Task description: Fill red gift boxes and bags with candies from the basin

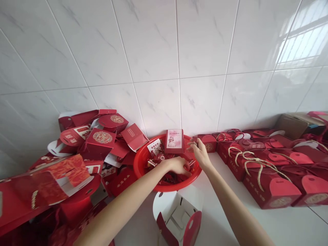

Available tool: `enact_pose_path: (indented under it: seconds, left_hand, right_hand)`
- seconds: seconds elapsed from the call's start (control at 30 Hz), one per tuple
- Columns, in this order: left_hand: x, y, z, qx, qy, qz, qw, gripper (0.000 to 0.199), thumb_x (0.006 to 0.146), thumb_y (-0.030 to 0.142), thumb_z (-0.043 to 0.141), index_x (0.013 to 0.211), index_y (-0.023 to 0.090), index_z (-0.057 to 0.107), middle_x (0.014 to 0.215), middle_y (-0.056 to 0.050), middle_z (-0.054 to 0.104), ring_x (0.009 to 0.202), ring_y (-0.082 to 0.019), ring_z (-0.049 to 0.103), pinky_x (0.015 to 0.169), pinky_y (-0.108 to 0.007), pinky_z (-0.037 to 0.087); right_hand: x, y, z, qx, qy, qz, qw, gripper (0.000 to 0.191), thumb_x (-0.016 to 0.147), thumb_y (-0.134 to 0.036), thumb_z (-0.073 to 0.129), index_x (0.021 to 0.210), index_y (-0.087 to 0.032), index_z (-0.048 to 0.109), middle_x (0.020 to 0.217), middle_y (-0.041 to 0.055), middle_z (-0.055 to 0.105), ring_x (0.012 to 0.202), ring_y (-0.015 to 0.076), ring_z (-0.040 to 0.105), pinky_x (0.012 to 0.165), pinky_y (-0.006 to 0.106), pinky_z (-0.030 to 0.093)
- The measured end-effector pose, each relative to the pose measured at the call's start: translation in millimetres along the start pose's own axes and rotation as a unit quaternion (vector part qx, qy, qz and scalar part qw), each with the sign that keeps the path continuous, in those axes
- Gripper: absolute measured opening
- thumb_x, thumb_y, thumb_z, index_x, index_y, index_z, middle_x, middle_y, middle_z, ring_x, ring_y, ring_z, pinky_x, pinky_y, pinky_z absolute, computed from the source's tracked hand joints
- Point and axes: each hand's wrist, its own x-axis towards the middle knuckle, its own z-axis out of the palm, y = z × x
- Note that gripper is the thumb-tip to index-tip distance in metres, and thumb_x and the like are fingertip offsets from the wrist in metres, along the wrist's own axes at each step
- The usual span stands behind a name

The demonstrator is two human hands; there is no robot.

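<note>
A red plastic basket (138,164) stands against the tiled wall, with small red-wrapped pieces (167,178) like candies inside. My left hand (179,166) reaches down into it, its fingers curled among the wrapped pieces; what they grip is partly hidden. Over the basket's right rim is my right hand (201,152), with the fingers bent around a small dark red wrapped piece (196,141). A pink-and-red box (174,141) printed with a couple sits at the back of the basket. In front, between my forearms, an open gift box (179,218) shows its white inside.
Piled loosely on the left are several red gift boxes (101,140), some with open flaps. Closed red boxes (271,188) with rope handles stand in rows on the right. Behind them is a brown cardboard box (297,124). The white surface (217,212) carries everything.
</note>
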Motion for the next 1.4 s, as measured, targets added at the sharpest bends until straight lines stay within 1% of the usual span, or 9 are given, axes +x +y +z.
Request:
enact_pose_path:
  seconds: [0.07, 0.2, 0.33, 0.47, 0.8, 0.9, 1.03, 1.23, 1.4]
  left_hand:
    - [2.3, 2.9, 3.6, 0.081, -0.039, -0.030, 0.996, 0.014, 0.069, 0.031, 0.071, 0.079, 0.021, 0.069, 0.082, -0.002, 0.072, 0.075, -0.022, 0.066, 0.065, -0.030, 0.047]
    - [7.8, 6.6, 2.4, 0.125, -0.081, -0.078, 0.986, 0.032, 0.057, 0.036, 0.080, 0.084, 0.024, 0.067, 0.088, -0.002, 0.072, 0.078, -0.024, 0.067, 0.062, -0.028, 0.047]
    - [9.7, 6.2, 4.2, 0.192, -0.063, -0.146, 0.968, 0.034, 0.057, 0.046, 0.081, 0.076, 0.022, 0.068, 0.086, -0.008, 0.073, 0.084, -0.031, 0.068, 0.065, -0.033, 0.050]
    - [10.8, 2.5, 11.7, 0.218, -0.020, -0.154, 0.964, 0.043, 0.055, 0.041, 0.083, 0.092, 0.022, 0.071, 0.099, -0.012, 0.075, 0.091, -0.035, 0.069, 0.070, -0.036, 0.051]
    - [9.8, -27.4, 4.0, -0.004, -0.036, -0.044, 0.998, 0.030, 0.062, 0.017, 0.075, 0.091, 0.025, 0.077, 0.081, 0.002, 0.073, 0.082, -0.023, 0.067, 0.070, -0.029, 0.049]
    - [5.7, -31.1, -2.6, -0.152, 0.000, -0.040, 0.988, 0.016, 0.071, 0.016, 0.065, 0.082, 0.021, 0.076, 0.073, 0.002, 0.071, 0.076, -0.018, 0.067, 0.073, -0.028, 0.050]
    - [0.7, -28.5, -10.1, -0.304, 0.039, -0.032, 0.951, 0.016, 0.078, 0.011, 0.057, 0.076, 0.018, 0.072, 0.066, 0.002, 0.069, 0.066, -0.013, 0.064, 0.073, -0.026, 0.052]
    - [0.5, -26.3, -15.5, -0.272, 0.066, -0.046, 0.959, 0.025, 0.083, 0.011, 0.048, 0.066, 0.017, 0.066, 0.057, 0.001, 0.064, 0.058, -0.014, 0.060, 0.068, -0.027, 0.052]
    - [1.1, -27.2, -11.4, -0.246, 0.059, -0.046, 0.966, 0.024, 0.082, 0.019, 0.052, 0.070, 0.017, 0.072, 0.078, -0.002, 0.075, 0.079, -0.017, 0.067, 0.077, -0.025, 0.050]
  right_hand:
    - [-1.7, -0.7, 0.1, -0.005, -0.007, -0.004, 1.000, 0.015, 0.075, -0.031, 0.050, 0.087, -0.023, 0.053, 0.091, 0.0026, 0.067, 0.071, 0.0194, 0.066, 0.076, 0.038, 0.053]
    - [-2.6, 2.8, 0.1, -0.013, -0.010, -0.012, 1.000, 0.017, 0.074, -0.035, 0.052, 0.086, -0.023, 0.054, 0.091, 0.0027, 0.068, 0.075, 0.0204, 0.067, 0.078, 0.038, 0.052]
    - [-0.6, 5.3, 0.4, -0.014, -0.010, -0.006, 1.000, 0.019, 0.074, -0.039, 0.054, 0.085, -0.024, 0.054, 0.094, 0.0040, 0.069, 0.075, 0.0217, 0.067, 0.079, 0.039, 0.052]
    - [-0.6, 2.4, 0.7, -0.013, -0.014, -0.002, 1.000, 0.024, 0.074, -0.042, 0.056, 0.089, -0.023, 0.057, 0.096, 0.0052, 0.069, 0.074, 0.0221, 0.068, 0.079, 0.040, 0.053]
    - [-3.5, -3.5, -0.2, 0.017, -0.024, 0.006, 1.000, 0.031, 0.072, -0.047, 0.063, 0.090, -0.022, 0.055, 0.091, 0.0040, 0.068, 0.076, 0.0225, 0.068, 0.080, 0.040, 0.054]
    - [-1.9, -4.3, -0.8, 0.035, -0.028, 0.025, 0.999, 0.037, 0.071, -0.049, 0.066, 0.094, -0.022, 0.055, 0.094, 0.0051, 0.071, 0.076, 0.0220, 0.069, 0.080, 0.040, 0.055]
    - [-1.3, -4.7, -1.4, 0.041, -0.028, 0.022, 0.999, 0.036, 0.071, -0.051, 0.067, 0.089, -0.022, 0.054, 0.094, 0.0055, 0.072, 0.079, 0.0222, 0.069, 0.081, 0.040, 0.056]
    - [-1.5, -5.3, -1.4, 0.048, -0.039, 0.015, 0.998, 0.035, 0.073, -0.052, 0.067, 0.087, -0.022, 0.054, 0.092, 0.0055, 0.072, 0.080, 0.0233, 0.070, 0.079, 0.040, 0.057]
    - [-1.6, -5.8, -1.1, 0.043, -0.043, 0.014, 0.998, 0.037, 0.073, -0.054, 0.067, 0.088, -0.022, 0.055, 0.090, 0.0054, 0.072, 0.080, 0.0227, 0.069, 0.078, 0.038, 0.056]
